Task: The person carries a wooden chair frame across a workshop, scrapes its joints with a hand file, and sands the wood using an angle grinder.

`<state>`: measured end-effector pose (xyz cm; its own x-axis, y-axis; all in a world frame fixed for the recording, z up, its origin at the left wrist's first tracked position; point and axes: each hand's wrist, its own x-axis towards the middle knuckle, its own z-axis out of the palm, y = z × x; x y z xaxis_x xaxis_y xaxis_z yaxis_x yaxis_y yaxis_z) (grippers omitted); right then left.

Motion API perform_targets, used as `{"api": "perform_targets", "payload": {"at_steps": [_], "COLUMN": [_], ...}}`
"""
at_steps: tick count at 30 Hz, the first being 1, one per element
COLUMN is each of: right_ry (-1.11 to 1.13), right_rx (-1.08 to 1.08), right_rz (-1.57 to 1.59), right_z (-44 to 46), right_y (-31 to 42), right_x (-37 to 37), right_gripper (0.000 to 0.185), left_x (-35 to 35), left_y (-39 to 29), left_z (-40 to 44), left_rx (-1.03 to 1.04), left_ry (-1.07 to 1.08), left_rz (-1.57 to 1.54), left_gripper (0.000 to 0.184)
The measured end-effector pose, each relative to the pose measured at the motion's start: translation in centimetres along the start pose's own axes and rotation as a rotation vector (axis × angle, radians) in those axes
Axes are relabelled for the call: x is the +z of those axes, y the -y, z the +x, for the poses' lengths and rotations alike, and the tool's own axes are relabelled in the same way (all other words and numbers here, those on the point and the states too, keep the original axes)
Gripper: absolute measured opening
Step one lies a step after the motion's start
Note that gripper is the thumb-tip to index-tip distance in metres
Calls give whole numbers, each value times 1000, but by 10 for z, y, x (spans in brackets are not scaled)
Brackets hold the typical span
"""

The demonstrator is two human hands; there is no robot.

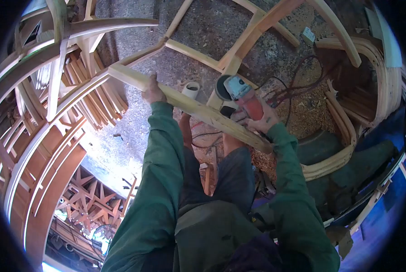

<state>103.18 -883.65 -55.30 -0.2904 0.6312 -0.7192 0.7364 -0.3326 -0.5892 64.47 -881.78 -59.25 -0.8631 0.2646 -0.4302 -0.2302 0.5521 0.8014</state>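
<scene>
A long pale wooden piece [194, 108] slants across in front of my body, its left end higher in the view. Near that left end, my left hand [154, 90] is wrapped round it. My right hand [263, 119] grips the red body of an angle grinder [246, 97], whose dark round disc [222, 87] faces left. The disc sits just beyond the wood's far edge; I cannot tell whether they touch. The wood's lower right end lies close to my right wrist.
A wooden frame [194, 55] stands on the stained floor ahead. Stacked curved wooden parts [89, 90] fill the left side. Bent wooden pieces [371, 50] lie at the right, near red cords [287, 90] and wood shavings [309, 113]. A white cup-like object [190, 90] is by my feet.
</scene>
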Motion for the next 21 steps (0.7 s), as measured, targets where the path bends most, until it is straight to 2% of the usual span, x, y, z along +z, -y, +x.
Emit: {"api": "perform_targets", "payload": {"at_steps": [3, 6, 9, 10, 12, 15, 17, 19, 21], "right_ry": [53, 34, -30, -19, 8, 49, 14, 16, 58], "right_rx": [16, 37, 32, 70, 150, 86, 90, 81, 67], "right_rz": [91, 28, 19, -16, -84, 57, 6, 17, 91], "right_z": [26, 48, 68, 72, 77, 79, 70, 53, 25], "right_y": [19, 25, 7, 5, 6, -27, -33, -18, 28], "right_x": [-21, -36, -32, -36, -44, -33, -24, -24, -40], "right_gripper": [88, 94, 101, 102, 104, 106, 106, 105, 104], "left_x": [-3, -9, -15, -17, -16, -16, -13, -2, -1], "left_y": [6, 21, 37, 42, 40, 38, 28, -3, -3], "left_z": [6, 18, 28, 32, 31, 28, 21, -2, -3], "left_rx": [84, 156, 229, 259, 284, 296, 192, -23, -31], "left_ry": [27, 62, 122, 146, 141, 113, 66, -3, -24], "left_rz": [51, 92, 259, 340, 403, 431, 312, 86, 22], "left_gripper": [40, 41, 22, 21, 21, 25, 32, 43, 49]}}
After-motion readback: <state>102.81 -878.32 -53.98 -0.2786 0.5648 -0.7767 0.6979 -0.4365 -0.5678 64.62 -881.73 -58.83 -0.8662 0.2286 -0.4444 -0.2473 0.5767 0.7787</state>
